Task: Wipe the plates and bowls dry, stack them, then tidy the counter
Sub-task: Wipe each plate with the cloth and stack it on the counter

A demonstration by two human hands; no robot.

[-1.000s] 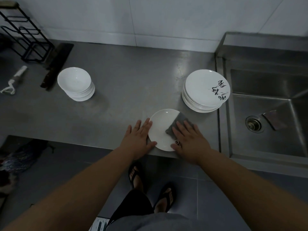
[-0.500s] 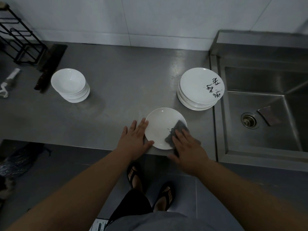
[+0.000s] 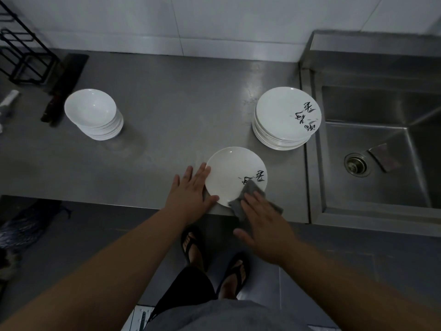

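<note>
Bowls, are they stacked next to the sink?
No, the bowl stack stands far left; the plate stack sits beside the sink.

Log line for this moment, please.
step: wiping | left hand: steadies plate rim | right hand: presses grey cloth on plate | plate stack: beside sink

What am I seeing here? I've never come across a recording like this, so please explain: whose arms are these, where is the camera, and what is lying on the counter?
There is no machine here. These are a person's two bare arms, seen from a camera worn on their head and looking down. On the steel counter a white plate lies near the front edge. The left hand rests flat against its rim, probably to steady it. The right hand presses a grey cloth onto it with straight fingers. Neither hand grips anything. Farther back stand a stack of plates, beside the sink, and a stack of bowls to the left.
</note>
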